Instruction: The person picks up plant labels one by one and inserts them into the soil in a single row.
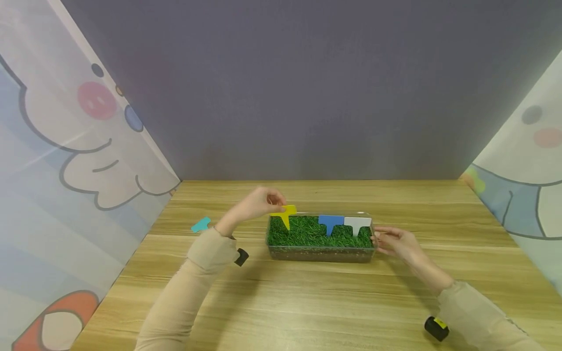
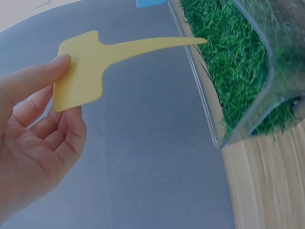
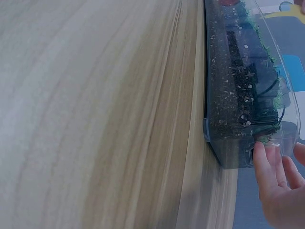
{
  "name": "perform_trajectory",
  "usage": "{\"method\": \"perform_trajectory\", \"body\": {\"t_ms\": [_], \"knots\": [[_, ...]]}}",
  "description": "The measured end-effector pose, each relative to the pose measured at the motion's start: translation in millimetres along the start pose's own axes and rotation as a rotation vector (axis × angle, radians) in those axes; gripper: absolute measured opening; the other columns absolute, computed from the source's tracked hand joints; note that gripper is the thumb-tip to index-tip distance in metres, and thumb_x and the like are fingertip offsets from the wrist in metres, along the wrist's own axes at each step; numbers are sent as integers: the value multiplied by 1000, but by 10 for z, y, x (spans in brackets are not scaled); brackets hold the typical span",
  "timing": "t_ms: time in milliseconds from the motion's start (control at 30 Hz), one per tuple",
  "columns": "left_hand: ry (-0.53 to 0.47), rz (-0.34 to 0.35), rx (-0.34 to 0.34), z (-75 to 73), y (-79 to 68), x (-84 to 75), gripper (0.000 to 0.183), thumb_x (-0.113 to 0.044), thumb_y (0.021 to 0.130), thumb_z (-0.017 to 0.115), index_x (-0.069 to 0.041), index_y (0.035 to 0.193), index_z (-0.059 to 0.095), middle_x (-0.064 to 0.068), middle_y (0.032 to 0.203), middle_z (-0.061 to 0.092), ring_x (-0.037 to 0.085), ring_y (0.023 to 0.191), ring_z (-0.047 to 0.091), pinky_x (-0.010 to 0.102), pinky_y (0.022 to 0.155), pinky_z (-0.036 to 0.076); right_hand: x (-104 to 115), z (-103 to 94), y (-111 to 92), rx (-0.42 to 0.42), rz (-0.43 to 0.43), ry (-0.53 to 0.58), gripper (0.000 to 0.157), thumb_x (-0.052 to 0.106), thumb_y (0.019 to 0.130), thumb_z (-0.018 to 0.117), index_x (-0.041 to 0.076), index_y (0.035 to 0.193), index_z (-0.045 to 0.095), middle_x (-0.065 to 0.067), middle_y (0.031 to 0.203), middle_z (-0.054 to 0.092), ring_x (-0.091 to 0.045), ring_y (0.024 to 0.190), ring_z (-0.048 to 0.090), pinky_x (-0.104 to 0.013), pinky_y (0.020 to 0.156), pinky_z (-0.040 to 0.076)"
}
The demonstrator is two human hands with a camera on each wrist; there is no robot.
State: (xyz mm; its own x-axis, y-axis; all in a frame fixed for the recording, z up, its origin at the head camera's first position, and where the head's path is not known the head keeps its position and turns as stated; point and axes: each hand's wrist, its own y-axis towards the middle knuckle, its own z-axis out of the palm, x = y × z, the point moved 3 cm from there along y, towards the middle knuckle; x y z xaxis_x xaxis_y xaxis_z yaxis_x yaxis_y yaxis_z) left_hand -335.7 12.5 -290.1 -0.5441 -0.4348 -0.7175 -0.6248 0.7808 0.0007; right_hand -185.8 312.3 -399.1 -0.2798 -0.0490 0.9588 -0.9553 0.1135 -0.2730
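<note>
My left hand (image 1: pixel 255 204) pinches a yellow T-shaped plant label (image 1: pixel 288 211) by its wide head, thumb on one face. In the left wrist view the label's pointed stem reaches toward the green grass (image 2: pixel 233 62), its tip overlapping the near edge. The grass fills a clear rectangular planter (image 1: pixel 320 255) with dark soil under it. A blue label (image 1: pixel 330 222) and a white label (image 1: pixel 358 223) stand upright side by side in its right half. At the planter's right end, my right hand (image 1: pixel 398 245) touches the clear wall with extended fingers (image 3: pixel 265 167).
A teal label (image 1: pixel 201 224) lies on the wooden table (image 1: pixel 307 302) left of the planter. Behind the table rises a grey panel (image 1: pixel 281 97). Printed cartoon sheets hang at both sides. A black wrist device (image 1: pixel 241 257) shows beside the left sleeve, another (image 1: pixel 436 329) beside the right.
</note>
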Motion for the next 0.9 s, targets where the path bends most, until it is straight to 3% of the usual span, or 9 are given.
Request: {"method": "perform_trajectory", "body": {"t_ms": [400,900], "knots": [[30,-28,20,132,169,-66,12,-7,78,65,-1,89,65,4,78,62,12,69,55,21,63,47,-2,1,1,-5,15,-1,53,17,89,53,-11,129,32,-13,108,59,-7,86,60,-27,80,48],[96,20,29,307,309,-101,8,-9,79,65,-5,86,65,2,80,63,11,70,55,19,65,46,6,2,5,-2,12,0,52,16,90,52,-11,129,31,-15,109,58,-8,87,60,-28,81,48]]}}
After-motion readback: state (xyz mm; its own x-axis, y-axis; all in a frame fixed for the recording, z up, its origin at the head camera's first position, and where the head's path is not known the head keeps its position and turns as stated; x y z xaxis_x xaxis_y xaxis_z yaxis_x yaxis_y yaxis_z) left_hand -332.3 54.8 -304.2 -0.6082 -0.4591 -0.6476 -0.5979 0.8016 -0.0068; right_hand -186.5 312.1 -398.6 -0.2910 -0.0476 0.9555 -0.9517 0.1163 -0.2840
